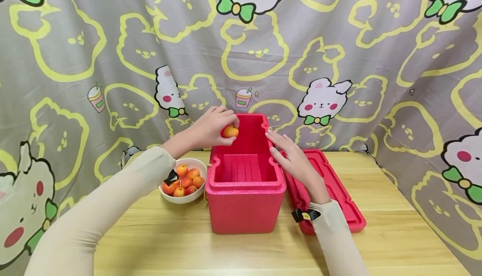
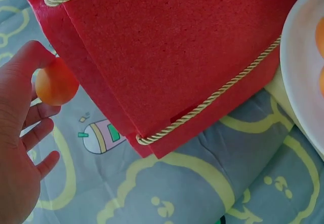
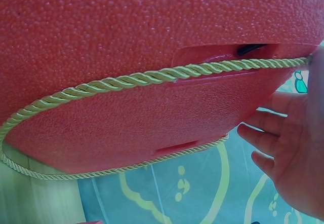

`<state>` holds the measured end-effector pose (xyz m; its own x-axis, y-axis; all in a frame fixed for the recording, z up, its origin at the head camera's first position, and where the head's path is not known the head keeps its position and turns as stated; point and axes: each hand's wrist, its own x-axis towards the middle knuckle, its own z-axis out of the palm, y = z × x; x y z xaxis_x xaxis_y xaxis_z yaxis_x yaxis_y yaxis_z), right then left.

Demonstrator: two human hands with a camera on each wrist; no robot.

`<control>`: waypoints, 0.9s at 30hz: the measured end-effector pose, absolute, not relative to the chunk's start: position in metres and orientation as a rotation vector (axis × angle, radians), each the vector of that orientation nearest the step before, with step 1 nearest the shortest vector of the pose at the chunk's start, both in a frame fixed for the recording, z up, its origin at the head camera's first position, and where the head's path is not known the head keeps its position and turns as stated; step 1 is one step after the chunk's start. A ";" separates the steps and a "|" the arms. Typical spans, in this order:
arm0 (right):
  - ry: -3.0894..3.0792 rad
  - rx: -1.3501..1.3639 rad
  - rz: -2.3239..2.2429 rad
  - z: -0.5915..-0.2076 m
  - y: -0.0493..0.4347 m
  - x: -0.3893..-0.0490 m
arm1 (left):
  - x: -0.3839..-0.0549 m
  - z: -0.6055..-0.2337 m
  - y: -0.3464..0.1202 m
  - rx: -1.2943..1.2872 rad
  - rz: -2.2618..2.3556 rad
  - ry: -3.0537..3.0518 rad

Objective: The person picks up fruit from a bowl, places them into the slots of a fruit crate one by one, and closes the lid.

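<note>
Fruit (image 1: 184, 180) is seen piled in a white bowl (image 1: 165, 194) at the left of the table (image 1: 395, 226), just beside a red foam box (image 1: 244, 205). One orange fruit (image 1: 230, 131) is pinched in the curled fingers of the left hand (image 1: 211, 127) and is held above the box's open top, at its far left rim; in the left wrist view the same fruit (image 2: 55, 84) is seen at the fingertips beside the box's outer wall. The box's inside is seen bare, with nothing on its ribbed floor. The right hand (image 1: 291, 154) is laid with straight fingers against the box's right rim, gripping nothing. The red lid (image 1: 339, 192) is lying flat on the table to the right, just beside the box. Judged from this, the filling is barely begun: no fruit is in yet, and several are left in the bowl.
</note>
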<state>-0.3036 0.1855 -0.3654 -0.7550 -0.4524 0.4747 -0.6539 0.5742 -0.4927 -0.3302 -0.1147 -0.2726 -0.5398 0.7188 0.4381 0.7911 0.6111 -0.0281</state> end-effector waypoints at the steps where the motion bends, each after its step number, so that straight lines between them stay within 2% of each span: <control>1: -2.512 0.909 0.964 -0.365 0.185 -0.304 | -0.330 -0.273 -0.114 -1.206 -0.234 -2.442; 27: -2.524 0.894 0.977 -0.365 0.185 -0.303 | -0.328 -0.271 -0.105 -1.291 -0.091 -2.524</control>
